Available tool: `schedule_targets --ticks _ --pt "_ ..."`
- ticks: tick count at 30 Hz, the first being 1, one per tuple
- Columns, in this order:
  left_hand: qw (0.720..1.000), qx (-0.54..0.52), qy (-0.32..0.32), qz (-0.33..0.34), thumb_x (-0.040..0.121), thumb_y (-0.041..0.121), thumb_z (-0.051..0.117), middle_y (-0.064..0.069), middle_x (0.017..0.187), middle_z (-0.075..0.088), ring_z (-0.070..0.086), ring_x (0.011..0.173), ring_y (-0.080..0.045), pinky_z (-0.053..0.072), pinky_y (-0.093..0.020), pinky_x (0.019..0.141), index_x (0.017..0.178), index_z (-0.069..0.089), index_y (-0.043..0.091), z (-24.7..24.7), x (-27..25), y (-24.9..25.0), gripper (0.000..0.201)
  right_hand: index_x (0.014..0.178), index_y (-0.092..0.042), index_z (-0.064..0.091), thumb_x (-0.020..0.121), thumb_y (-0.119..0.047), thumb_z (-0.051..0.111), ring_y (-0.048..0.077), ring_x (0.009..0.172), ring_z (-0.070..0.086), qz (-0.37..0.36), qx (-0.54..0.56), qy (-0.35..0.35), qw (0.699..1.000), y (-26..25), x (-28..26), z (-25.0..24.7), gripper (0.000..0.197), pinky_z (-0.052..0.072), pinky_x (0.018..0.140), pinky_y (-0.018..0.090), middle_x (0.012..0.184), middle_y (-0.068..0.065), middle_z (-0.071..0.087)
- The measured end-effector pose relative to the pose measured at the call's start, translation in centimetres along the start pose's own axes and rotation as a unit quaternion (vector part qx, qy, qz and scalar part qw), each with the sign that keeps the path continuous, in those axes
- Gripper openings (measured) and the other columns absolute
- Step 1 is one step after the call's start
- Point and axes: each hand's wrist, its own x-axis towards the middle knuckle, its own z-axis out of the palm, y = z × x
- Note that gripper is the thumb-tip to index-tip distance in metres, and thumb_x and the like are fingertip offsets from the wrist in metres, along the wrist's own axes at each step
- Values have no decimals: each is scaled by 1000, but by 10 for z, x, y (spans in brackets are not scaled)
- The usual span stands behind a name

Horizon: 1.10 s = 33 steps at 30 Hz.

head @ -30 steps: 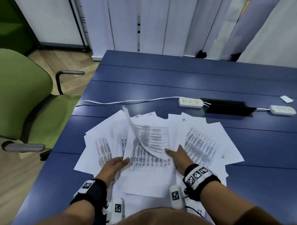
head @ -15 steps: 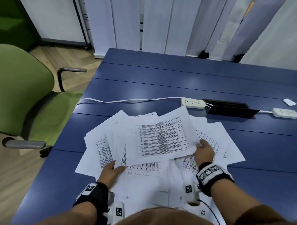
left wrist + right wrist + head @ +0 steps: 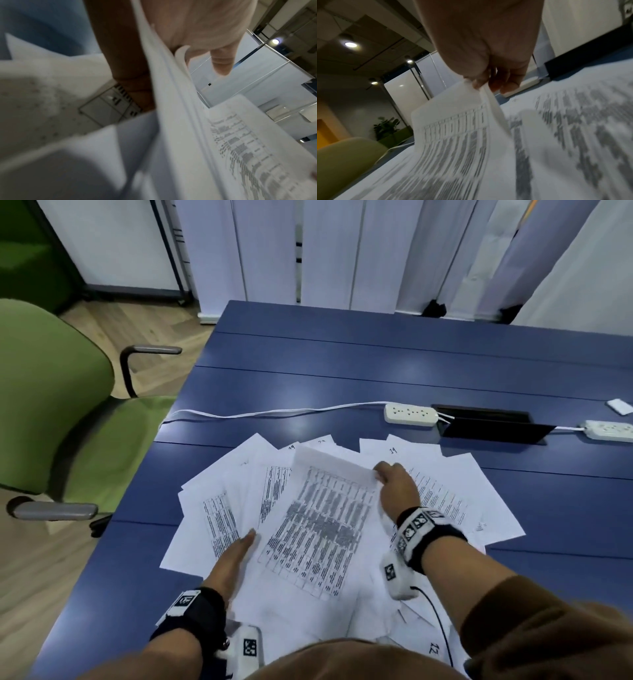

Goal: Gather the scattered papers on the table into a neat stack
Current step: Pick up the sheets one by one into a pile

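Blue desk (image 3: 342,364), green chair (image 3: 51,405) at left, white power strips (image 3: 411,414) across far part. Papers (image 3: 219,508) fanned over near desk, overlapping, untidy. Top sheet (image 3: 325,518) lies on middle of pile. Right hand (image 3: 394,487) pinches its far right corner, corner lifted and curled. Left hand (image 3: 229,563) at sheet's near left edge, fingers straight, edges of several papers caught between thumb and fingers.

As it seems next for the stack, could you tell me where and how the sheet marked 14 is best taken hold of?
Probably by its far edge, reached from the far side: the sheet marked 14 lies flat, only that strip is bare on the table, other sheets cover the rest. The right hand, nearest, now pinches the top sheet.
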Motion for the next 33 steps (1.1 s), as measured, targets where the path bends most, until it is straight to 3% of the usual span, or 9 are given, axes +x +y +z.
schedule_targets --ticks 3,5,9,13,18,22,26,29,33 --pt "998 35 37 24 89 32 68 0 135 50 46 129 -20 29 -31 109 136 44 6 -7 7 -11 59 138 -19 37 93 -19 59 25 99 54 84 172 25 981 -17 -20 28 49 44 87 32 118 10 49" --pt "998 42 30 24 95 12 59 -1 117 59 50 121 -21 33 -28 100 122 46 13 -5 6 -12 29 143 -12 26 88 -25 68 32 118 52 162 215 -15 963 -13 -35 42 71 43 101 39 135 15 47" --pt "998 36 5 41 83 3 68 -6 138 51 52 118 -20 35 -33 104 126 43 20 -9 7 -12 52 123 -6 52 91 -10 56 32 102 61 147 77 -122 979 1 -49 50 32 52 89 39 119 15 61" --pt "997 19 29 67 78 18 79 10 147 31 33 135 -10 27 -36 114 151 17 26 -12 12 -8 96 130 -12 56 91 -1 50 28 110 59 87 75 -166 979 7 -45 42 41 45 91 32 124 10 63" --pt "993 103 30 53 81 -3 73 -6 125 60 60 106 -18 45 -34 97 137 38 9 -16 14 -16 67 134 -19 49 89 -31 65 31 123 47 177 69 -53 980 10 -44 40 50 41 103 45 130 12 49" --pt "994 98 28 33 83 -7 68 -8 126 64 59 118 -28 41 -45 106 133 48 13 -21 16 -17 57 133 0 42 92 -42 56 40 125 47 351 6 0 936 23 -40 24 60 43 103 47 138 21 46" --pt "999 44 18 26 85 -14 60 -13 125 64 64 107 -27 50 -40 90 131 48 14 -23 16 -15 55 139 3 32 91 -28 63 37 121 50 333 189 -65 921 20 -44 23 65 46 99 42 137 21 46" --pt "999 -23 24 28 88 -14 54 -8 109 72 70 91 -24 58 -37 72 123 52 23 -32 10 -6 51 132 8 45 91 -17 65 35 107 56 314 188 -108 924 17 -50 19 52 47 86 34 128 23 54" --pt "998 -27 56 32 85 -17 54 -22 125 63 64 104 -38 49 -54 93 134 46 13 -76 12 1 58 109 5 61 92 -15 61 33 96 62 283 127 -42 950 30 -55 18 26 50 81 34 104 18 65"
